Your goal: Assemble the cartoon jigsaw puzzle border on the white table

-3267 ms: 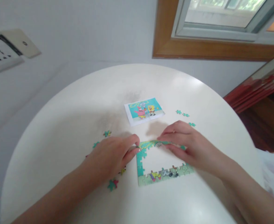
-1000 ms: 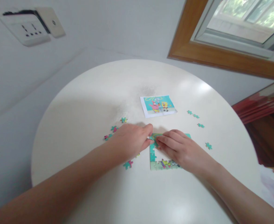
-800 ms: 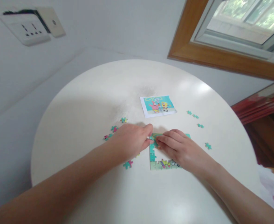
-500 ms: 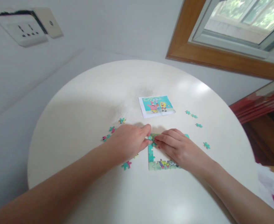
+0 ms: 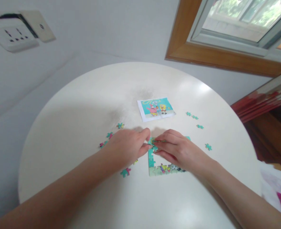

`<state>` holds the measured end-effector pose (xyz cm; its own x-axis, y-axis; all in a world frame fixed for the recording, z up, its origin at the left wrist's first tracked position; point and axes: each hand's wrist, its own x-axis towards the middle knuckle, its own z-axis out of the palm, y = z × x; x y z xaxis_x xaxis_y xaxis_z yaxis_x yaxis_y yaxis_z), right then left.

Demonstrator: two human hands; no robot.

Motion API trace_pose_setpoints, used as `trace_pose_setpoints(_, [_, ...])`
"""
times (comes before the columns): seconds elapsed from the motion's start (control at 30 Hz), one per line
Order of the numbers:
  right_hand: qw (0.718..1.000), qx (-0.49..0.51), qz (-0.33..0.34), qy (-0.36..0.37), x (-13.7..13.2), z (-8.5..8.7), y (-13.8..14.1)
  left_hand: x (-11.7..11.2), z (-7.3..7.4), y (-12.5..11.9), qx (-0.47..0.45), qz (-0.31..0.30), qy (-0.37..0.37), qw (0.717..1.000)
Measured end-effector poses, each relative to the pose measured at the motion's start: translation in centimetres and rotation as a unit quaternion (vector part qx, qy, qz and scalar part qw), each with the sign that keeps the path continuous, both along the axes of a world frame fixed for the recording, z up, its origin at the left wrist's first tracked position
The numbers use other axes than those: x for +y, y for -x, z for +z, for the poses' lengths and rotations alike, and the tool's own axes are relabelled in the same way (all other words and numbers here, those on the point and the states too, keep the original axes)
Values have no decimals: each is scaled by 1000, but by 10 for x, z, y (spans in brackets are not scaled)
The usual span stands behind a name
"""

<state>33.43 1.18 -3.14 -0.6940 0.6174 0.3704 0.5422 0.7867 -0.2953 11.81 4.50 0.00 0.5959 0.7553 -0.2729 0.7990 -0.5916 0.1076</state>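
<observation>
A partly assembled jigsaw puzzle (image 5: 151,163) lies on the white table, with its border joined and a bare gap inside. My left hand (image 5: 128,144) is at its upper left corner, fingers curled, thumb and forefinger pressed against the left edge. From the other side my right hand (image 5: 181,148) reaches over the frame, its fingertips pinched on a small teal puzzle piece (image 5: 155,148) just inside that corner. The right hand covers much of the puzzle's top and right side. Loose pieces (image 5: 125,172) lie beside my left forearm, some partly hidden by it.
A printed reference picture (image 5: 156,109) with cartoon figures lies beyond the puzzle. Several loose teal pieces (image 5: 208,147) are scattered to the right. The round table (image 5: 83,95) stands by a wall with a socket (image 5: 15,35) and a wood-framed window (image 5: 217,65).
The whole view has shifted slightly, so the scene sits further left. My right fingers have changed position a little on the piece, showing more teal. My left hand stays at the corner.
</observation>
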Motion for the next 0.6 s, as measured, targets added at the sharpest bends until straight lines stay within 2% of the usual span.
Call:
trace_pose_setpoints(0.1, [1000,-4,-2,-21,3,0,3,0,-1,0,-4,1,-7,1000])
trace_pose_setpoints(0.2, [999,35,-14,-8,4,-1,6,1,-1,0,-3,3,-12,1000])
trace_pose_setpoints(0.37, [978,155,-130,58,4,2,3,1,2,0,1,7,8,1000])
trace_pose_setpoints(0.47, [957,196,-207,57,11,8,-15,1,2,1,-1,11,10,1000])
trace_pose_setpoints(0.6, [941,165,-293,-44,28,11,-66,3,-3,3,-11,8,4,1000])
